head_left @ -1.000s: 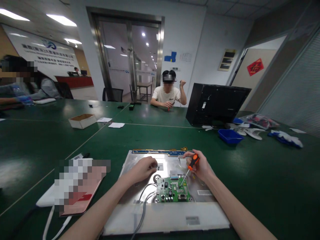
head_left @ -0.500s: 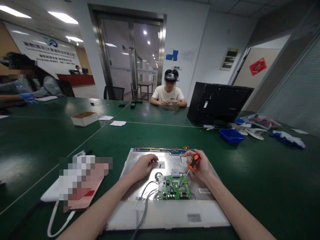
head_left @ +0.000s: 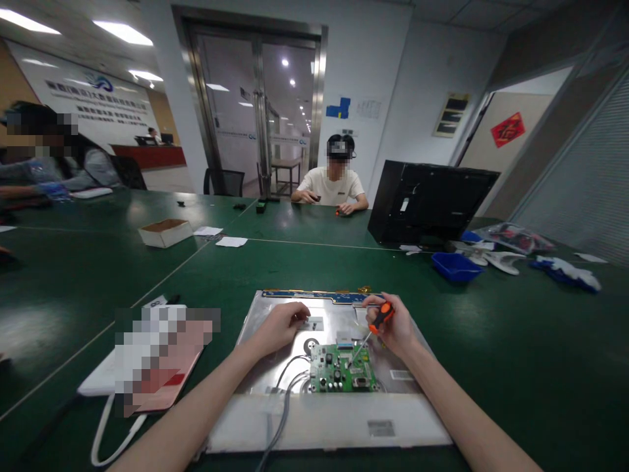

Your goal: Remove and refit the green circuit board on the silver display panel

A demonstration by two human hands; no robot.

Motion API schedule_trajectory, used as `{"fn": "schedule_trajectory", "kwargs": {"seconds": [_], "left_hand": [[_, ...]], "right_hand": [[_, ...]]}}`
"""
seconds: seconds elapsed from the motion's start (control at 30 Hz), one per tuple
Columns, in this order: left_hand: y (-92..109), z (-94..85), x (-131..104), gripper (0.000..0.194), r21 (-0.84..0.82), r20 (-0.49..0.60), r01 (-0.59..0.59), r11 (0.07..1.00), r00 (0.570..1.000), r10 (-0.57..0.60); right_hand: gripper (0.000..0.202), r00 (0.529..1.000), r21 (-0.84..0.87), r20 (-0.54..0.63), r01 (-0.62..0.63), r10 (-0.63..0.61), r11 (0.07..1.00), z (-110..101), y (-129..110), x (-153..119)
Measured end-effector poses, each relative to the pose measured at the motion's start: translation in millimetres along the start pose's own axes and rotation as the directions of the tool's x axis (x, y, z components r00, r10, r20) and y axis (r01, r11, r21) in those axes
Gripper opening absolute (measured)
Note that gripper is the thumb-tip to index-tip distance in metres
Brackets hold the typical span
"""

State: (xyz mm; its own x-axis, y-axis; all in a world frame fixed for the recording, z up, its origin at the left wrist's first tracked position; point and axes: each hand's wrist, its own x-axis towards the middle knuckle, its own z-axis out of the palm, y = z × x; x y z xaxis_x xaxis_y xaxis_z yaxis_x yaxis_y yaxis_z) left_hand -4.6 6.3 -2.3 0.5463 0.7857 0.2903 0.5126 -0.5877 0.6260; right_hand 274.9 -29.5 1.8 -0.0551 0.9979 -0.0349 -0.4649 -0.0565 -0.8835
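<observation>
My right hand [head_left: 396, 324] grips a screwdriver [head_left: 382, 318] with an orange and black handle. Its thin shaft slants down to the left, and the tip is over the green circuit board [head_left: 339, 370]. That board lies on the silvery back of a display panel [head_left: 417, 419], with grey cables [head_left: 287, 403] leading off its left side. Above and left of the board, my left hand [head_left: 282, 328] rests on the panel with its fingers curled together; what they hold, if anything, is hidden. Small dark screws [head_left: 315, 326] lie on a pale patch beside those fingertips.
A power bank [head_left: 98, 377] with a white cable and a pink phone [head_left: 170, 387] lie at the left. Farther off are an open cardboard box [head_left: 166, 233], a blue tray [head_left: 456, 267] and a black monitor [head_left: 432, 203]. One person [head_left: 334, 183] sits opposite, another [head_left: 93, 167] at far left.
The screwdriver tip has shifted slightly left over the board. Both my hands stay nearly in place. Opposite, the seated person's hands have moved apart and lowered toward the table.
</observation>
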Motion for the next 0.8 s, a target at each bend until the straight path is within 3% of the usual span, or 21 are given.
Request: {"fn": "schedule_trajectory", "kwargs": {"seconds": [0.3, 0.5, 0.8], "left_hand": [[-5.9, 2.3, -0.1, 0.020, 0.079, -0.097, -0.005, 0.997, 0.995, 0.012], [-4.9, 4.3, -1.4, 0.027, 0.158, -0.030, -0.075, 0.985, 0.996, 0.081], [2.8, 5.1, -0.9, 0.019, 0.128, 0.062, -0.111, 0.986, 0.993, 0.104]], "right_hand": [[0.043, 1.000, 0.026, 0.006, -0.002, 0.002, 1.000, 1.0, -1.5, -1.4], [0.041, 1.000, 0.038, 0.001, -0.005, 0.005, 0.999, 3.7, -2.4, -2.7], [0.040, 1.000, 0.044, -0.008, -0.004, 0.005, 0.999, 5.9, -1.7, -2.9]]}}
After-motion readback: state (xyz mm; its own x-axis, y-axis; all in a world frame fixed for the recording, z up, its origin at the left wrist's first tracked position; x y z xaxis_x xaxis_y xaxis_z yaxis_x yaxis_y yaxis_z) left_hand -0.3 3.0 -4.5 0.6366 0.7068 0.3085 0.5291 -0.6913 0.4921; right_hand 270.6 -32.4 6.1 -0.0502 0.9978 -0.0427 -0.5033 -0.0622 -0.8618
